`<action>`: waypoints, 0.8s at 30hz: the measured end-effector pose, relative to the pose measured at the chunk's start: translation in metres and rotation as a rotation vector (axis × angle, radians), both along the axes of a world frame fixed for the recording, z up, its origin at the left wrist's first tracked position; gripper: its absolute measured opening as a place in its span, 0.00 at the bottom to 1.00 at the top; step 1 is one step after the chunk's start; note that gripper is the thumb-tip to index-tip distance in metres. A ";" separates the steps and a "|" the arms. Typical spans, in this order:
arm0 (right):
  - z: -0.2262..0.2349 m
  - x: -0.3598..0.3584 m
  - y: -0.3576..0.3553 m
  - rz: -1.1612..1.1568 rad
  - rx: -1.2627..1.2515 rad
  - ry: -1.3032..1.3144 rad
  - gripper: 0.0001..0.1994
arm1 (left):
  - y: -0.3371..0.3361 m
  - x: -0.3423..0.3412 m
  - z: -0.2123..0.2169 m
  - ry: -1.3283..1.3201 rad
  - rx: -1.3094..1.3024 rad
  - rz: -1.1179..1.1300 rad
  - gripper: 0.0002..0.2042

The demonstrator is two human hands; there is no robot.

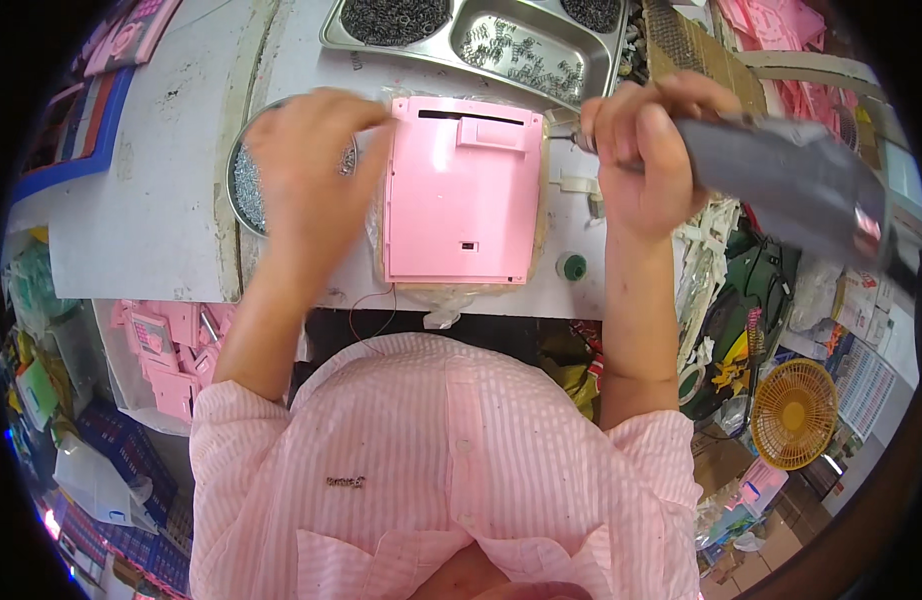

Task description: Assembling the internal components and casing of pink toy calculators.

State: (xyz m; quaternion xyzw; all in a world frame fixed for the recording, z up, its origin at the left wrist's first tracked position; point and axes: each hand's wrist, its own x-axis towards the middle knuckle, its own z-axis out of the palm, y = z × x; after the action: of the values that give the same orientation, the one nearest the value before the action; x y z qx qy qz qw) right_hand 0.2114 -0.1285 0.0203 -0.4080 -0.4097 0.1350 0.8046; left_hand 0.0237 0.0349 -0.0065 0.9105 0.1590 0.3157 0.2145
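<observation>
A pink plastic casing [461, 210] lies flat on the white table in front of me, with a long dark slot near its far edge. My right hand [653, 150] is closed around a dark grey electric screwdriver [791, 180], just right of the casing. The thin bit points left towards the casing's far right corner. Above a round metal bowl [231, 183] of small silvery screws hovers my left hand [316, 175], its fingertips near the casing's far left corner. Motion smears those fingers, so whether they hold anything cannot be made out.
At the far side stands a metal compartment tray [466, 62] with dark springs and small metal parts. A small green round item [572, 266] sits right of the casing. A bin of pink parts [171, 350] is at the left, and a yellow basket [794, 412] at the right.
</observation>
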 end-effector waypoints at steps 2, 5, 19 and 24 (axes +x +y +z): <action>-0.011 0.015 0.003 0.032 -0.070 -0.003 0.12 | 0.020 -0.017 0.007 0.266 0.016 0.113 0.06; -0.022 0.017 0.009 0.022 -0.140 -0.043 0.10 | 0.030 -0.036 -0.002 0.478 0.039 0.106 0.05; 0.030 -0.003 0.019 0.241 0.009 0.010 0.14 | 0.049 -0.047 -0.027 0.305 -0.005 0.133 0.05; 0.034 -0.034 0.025 0.293 -0.023 0.011 0.17 | 0.050 -0.055 -0.025 0.198 -0.012 0.114 0.04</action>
State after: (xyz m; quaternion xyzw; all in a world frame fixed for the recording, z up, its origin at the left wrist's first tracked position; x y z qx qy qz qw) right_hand 0.1771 -0.1039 0.0541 -0.3522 -0.4589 0.2577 0.7739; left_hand -0.0312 0.0849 -0.0315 0.9254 0.2326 0.2350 0.1851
